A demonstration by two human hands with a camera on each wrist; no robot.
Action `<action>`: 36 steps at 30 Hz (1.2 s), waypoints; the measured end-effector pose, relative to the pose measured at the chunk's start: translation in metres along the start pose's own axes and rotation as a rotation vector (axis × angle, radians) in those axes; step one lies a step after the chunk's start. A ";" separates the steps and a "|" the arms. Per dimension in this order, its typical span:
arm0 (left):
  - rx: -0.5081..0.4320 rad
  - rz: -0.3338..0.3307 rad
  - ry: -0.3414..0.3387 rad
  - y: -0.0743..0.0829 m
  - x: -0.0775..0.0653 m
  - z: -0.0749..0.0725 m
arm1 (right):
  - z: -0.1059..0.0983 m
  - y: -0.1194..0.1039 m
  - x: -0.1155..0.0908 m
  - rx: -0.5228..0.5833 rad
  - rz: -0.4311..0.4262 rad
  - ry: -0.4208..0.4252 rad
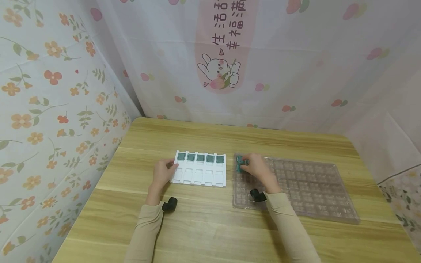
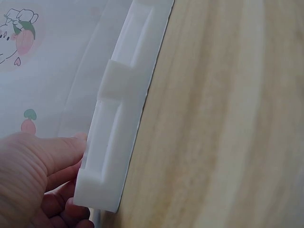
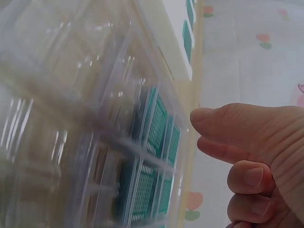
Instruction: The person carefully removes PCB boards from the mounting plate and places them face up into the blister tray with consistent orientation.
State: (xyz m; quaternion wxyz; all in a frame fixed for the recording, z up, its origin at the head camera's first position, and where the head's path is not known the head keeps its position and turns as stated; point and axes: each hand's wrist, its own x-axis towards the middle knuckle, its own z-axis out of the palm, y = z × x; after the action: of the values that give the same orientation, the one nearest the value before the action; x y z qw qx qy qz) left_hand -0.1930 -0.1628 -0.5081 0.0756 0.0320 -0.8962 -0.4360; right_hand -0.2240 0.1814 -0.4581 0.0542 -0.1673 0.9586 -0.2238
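My left hand (image 1: pixel 162 172) grips the left edge of a white compartment tray (image 1: pixel 198 176), with the thumb on top in the left wrist view. Small green circuit-board pieces (image 1: pixel 200 157) fill the tray's far row; its near-row recesses hold nothing. Over the far left corner of a clear plastic tray (image 1: pixel 309 182) is my right hand (image 1: pixel 260 170). Its thumb and forefinger are extended close together, the other fingers curled. No piece shows between them in the right wrist view. Green pieces (image 3: pixel 156 123) sit in the clear tray's compartments just beside the fingertips.
Both trays lie side by side on a wood-grain table (image 1: pixel 204 226), a narrow gap between them. Black wrist-camera mounts (image 1: pixel 170 204) stick out from the sleeves. A printed curtain (image 1: pixel 164 73) hangs behind the table, and a floral one (image 1: pixel 49 128) on the left.
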 end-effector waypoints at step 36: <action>-0.001 0.004 0.006 -0.001 0.001 0.000 | 0.017 -0.038 0.028 0.043 -0.072 0.033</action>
State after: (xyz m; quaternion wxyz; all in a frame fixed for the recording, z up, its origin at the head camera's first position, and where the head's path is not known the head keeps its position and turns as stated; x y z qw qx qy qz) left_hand -0.1938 -0.1638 -0.5086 0.0789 0.0316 -0.8959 -0.4360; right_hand -0.2361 0.1324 -0.4574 0.0336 -0.1970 0.9477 -0.2490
